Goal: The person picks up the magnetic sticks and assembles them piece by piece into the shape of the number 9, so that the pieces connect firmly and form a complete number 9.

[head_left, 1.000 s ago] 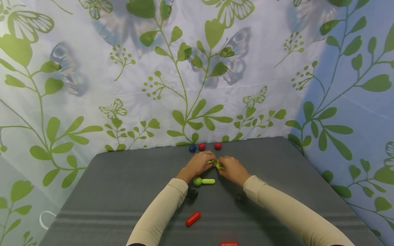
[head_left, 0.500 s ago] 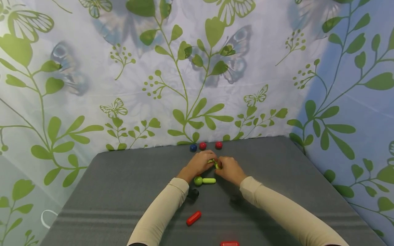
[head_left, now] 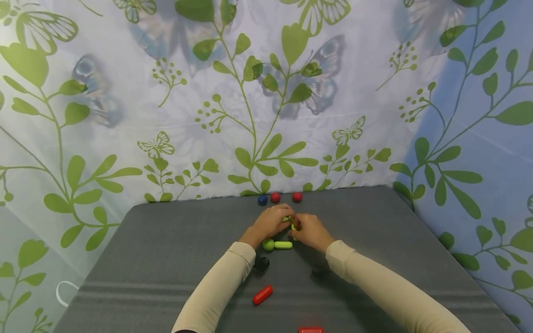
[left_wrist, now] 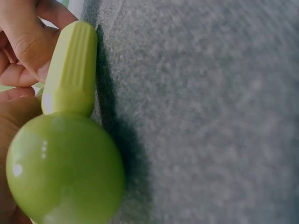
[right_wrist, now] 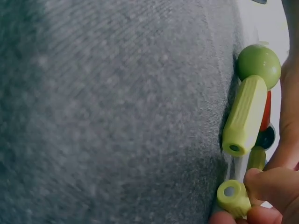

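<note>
Closer together than before, both hands point(head_left: 311, 230) pinch lime pieces point(right_wrist: 237, 201), partly hidden.

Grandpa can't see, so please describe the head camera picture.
A person's left hand and right hand hold partly hidden lime pieces over a grey fabric tabletop. Nearer lie a shiny green ball touching a lime rod, and a red rod; beyond, a blue ball and two red balls.

Honestly I can't read any text, logos or numbers near the left hand point(head_left: 270, 221) or right hand point(head_left: 312, 231).
</note>
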`<state>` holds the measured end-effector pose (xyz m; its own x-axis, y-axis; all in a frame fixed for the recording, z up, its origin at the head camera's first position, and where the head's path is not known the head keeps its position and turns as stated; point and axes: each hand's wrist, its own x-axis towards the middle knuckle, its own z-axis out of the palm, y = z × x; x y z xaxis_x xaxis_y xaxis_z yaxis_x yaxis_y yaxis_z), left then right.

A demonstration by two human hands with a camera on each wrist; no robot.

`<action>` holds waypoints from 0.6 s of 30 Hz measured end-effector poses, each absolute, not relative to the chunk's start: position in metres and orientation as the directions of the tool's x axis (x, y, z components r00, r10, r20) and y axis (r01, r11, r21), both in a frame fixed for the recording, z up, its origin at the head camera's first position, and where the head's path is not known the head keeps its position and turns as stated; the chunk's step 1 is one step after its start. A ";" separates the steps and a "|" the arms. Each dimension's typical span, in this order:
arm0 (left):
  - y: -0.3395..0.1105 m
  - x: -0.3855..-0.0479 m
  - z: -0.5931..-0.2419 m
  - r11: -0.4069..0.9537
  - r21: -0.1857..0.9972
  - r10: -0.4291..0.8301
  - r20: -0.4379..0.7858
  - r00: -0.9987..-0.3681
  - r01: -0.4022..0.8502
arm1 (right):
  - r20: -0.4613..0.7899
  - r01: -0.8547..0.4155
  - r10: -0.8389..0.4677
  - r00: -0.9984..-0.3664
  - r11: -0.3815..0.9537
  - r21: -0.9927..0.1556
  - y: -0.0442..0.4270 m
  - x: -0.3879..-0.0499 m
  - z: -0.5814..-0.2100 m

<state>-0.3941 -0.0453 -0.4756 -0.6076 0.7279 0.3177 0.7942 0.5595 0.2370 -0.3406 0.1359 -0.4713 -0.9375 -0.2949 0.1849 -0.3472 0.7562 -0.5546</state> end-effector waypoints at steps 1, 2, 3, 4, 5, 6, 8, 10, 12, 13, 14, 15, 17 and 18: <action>-0.046 -0.394 -0.476 0.553 0.239 0.729 0.326 -0.602 0.798 | 0.182 -0.347 -0.297 -0.937 0.756 -0.556 0.136 -0.341 -0.472; -0.047 -0.394 -0.477 0.547 0.241 0.728 0.335 -0.598 0.802 | 0.181 -0.347 -0.297 -0.938 0.755 -0.556 0.137 -0.342 -0.472; -0.048 -0.395 -0.477 0.541 0.243 0.727 0.345 -0.593 0.805 | 0.182 -0.347 -0.296 -0.938 0.755 -0.557 0.136 -0.342 -0.472; -0.048 -0.395 -0.477 0.536 0.245 0.726 0.354 -0.589 0.808 | 0.181 -0.345 -0.295 -0.938 0.754 -0.560 0.136 -0.343 -0.472; -0.049 -0.395 -0.478 0.534 0.247 0.725 0.359 -0.588 0.809 | 0.180 -0.344 -0.295 -0.938 0.753 -0.561 0.136 -0.343 -0.472; -0.050 -0.395 -0.478 0.535 0.246 0.723 0.363 -0.588 0.808 | 0.178 -0.342 -0.294 -0.939 0.753 -0.562 0.135 -0.343 -0.472; -0.051 -0.395 -0.479 0.540 0.250 0.718 0.362 -0.595 0.804 | 0.171 -0.338 -0.294 -0.940 0.755 -0.562 0.133 -0.343 -0.472; -0.051 -0.394 -0.479 0.544 0.253 0.716 0.358 -0.600 0.800 | 0.159 -0.330 -0.293 -0.943 0.756 -0.566 0.132 -0.343 -0.472; -0.052 -0.394 -0.480 0.546 0.255 0.714 0.357 -0.602 0.798 | 0.156 -0.331 -0.296 -0.942 0.759 -0.561 0.132 -0.343 -0.472; -0.052 -0.393 -0.480 0.545 0.255 0.715 0.356 -0.601 0.799 | 0.157 -0.332 -0.296 -0.942 0.761 -0.557 0.133 -0.344 -0.473; -0.053 -0.393 -0.480 0.543 0.255 0.716 0.357 -0.600 0.800 | 0.163 -0.337 -0.298 -0.941 0.765 -0.549 0.134 -0.345 -0.473; -0.054 -0.392 -0.480 0.540 0.255 0.717 0.360 -0.597 0.802 | 0.168 -0.340 -0.297 -0.940 0.771 -0.539 0.136 -0.347 -0.472; -0.056 -0.390 -0.477 0.537 0.259 0.713 0.369 -0.596 0.803 | 0.197 -0.360 -0.301 -0.933 0.789 -0.498 0.141 -0.351 -0.469; -0.058 -0.388 -0.475 0.538 0.263 0.708 0.375 -0.598 0.801 | 0.207 -0.364 -0.300 -0.931 0.798 -0.480 0.144 -0.354 -0.465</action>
<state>-0.3878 -0.0576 -0.4751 -0.5984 0.7080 0.3750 0.8011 0.5379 0.2626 -0.3542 0.1436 -0.4652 -0.9311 -0.3001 0.2073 -0.3641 0.7983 -0.4797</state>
